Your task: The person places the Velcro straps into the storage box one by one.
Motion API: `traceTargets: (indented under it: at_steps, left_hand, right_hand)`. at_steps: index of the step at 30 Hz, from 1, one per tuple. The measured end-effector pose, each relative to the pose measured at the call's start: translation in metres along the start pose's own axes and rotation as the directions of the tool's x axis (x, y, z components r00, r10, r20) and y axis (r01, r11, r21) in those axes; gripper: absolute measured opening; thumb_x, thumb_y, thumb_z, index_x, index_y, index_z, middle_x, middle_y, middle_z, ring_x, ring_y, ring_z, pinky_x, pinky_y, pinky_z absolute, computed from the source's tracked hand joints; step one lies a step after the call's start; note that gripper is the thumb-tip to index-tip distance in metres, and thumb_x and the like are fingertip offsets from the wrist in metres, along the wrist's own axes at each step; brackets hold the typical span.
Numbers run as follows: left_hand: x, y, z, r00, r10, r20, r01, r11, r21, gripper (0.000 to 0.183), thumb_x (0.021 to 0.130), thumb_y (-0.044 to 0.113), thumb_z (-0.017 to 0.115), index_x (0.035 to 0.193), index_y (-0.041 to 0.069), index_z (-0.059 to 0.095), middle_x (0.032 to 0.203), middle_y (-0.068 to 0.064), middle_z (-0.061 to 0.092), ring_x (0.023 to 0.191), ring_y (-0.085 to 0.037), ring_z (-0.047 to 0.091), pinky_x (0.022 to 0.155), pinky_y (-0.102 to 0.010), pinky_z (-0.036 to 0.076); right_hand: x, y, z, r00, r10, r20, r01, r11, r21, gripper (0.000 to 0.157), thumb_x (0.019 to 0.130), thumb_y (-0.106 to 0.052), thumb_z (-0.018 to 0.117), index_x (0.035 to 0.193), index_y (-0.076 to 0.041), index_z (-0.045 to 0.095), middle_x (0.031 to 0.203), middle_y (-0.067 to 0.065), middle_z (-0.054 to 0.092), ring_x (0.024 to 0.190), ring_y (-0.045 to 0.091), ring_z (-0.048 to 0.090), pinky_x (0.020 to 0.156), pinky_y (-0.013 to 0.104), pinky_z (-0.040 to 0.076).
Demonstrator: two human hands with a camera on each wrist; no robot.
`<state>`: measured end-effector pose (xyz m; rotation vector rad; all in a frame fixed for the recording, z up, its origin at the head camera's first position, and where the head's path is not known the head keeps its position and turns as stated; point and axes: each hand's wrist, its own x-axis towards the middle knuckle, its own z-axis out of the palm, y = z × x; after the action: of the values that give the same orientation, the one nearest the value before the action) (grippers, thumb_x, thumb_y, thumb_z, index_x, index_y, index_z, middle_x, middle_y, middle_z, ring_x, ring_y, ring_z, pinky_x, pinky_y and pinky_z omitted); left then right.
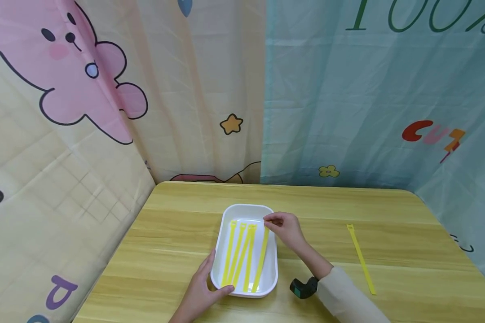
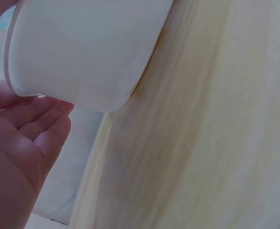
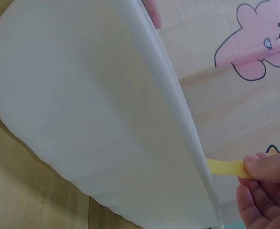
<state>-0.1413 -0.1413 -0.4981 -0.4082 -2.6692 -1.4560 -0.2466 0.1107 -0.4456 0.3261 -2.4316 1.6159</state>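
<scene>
A white tray (image 1: 275,269) stands on the wooden table with several flat yellow cable straps (image 1: 237,260) lying lengthwise in it, slotted heads at the far end. My left hand (image 1: 201,287) grips the tray's near left corner, thumb on the rim; in the left wrist view its fingers (image 2: 44,121) bend against the outer wall. At the tray's far right, my right hand (image 1: 287,229) pinches the upper end of one yellow cable strap (image 1: 261,260), whose lower part reaches down inside the tray. The right wrist view shows that strap (image 3: 224,167) between thumb and fingers above the rim.
Another yellow cable strap (image 1: 361,260) lies on the table (image 1: 412,251) to the right, beyond my right forearm. A black device (image 1: 303,288) is at the right wrist, by the sleeve. Printed curtains (image 1: 202,89) hang behind and beside the table.
</scene>
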Motion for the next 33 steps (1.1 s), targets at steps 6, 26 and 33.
traceTargets:
  at_steps: [6, 26, 33]
  left_hand:
    - [-0.001, -0.002, 0.000, 1.000, -0.001, -0.002, 0.001, 1.000, -0.005, 0.100, 0.071, 0.042, 0.077, 0.144, -0.001, 0.023, 0.143, -0.024, 0.028, 0.127, -0.044, 0.028, 0.097, -0.061, 0.026]
    - [0.000, -0.003, 0.001, 1.000, -0.001, -0.005, 0.001, 1.000, -0.031, 0.100, 0.070, 0.042, 0.077, 0.145, 0.003, 0.022, 0.144, -0.021, 0.028, 0.129, -0.041, 0.026, 0.097, -0.062, 0.025]
    - [0.000, 0.000, -0.001, 1.000, -0.003, -0.003, 0.003, 1.000, -0.020, 0.100, 0.070, 0.040, 0.078, 0.145, 0.002, 0.023, 0.143, -0.023, 0.028, 0.127, -0.045, 0.027, 0.095, -0.064, 0.026]
  right_hand:
    - [0.007, 0.001, 0.005, 0.995, -0.038, 0.095, 0.047, 0.995, -0.090, 0.012, 0.076, 0.004, 0.070, 0.088, 0.003, 0.070, 0.082, 0.006, 0.067, 0.070, 0.016, 0.062, 0.064, 0.025, 0.054]
    - [0.029, 0.006, 0.012, 0.971, -0.081, 0.225, 0.150, 0.940, -0.307, 0.007, 0.078, 0.003, 0.069, 0.083, -0.001, 0.071, 0.077, 0.000, 0.065, 0.071, 0.013, 0.059, 0.068, 0.030, 0.053]
    - [0.034, 0.007, 0.016, 0.973, -0.079, 0.218, 0.155, 0.920, -0.361, 0.006, 0.078, 0.001, 0.070, 0.082, -0.003, 0.071, 0.076, -0.001, 0.065, 0.070, 0.012, 0.059, 0.067, 0.029, 0.053]
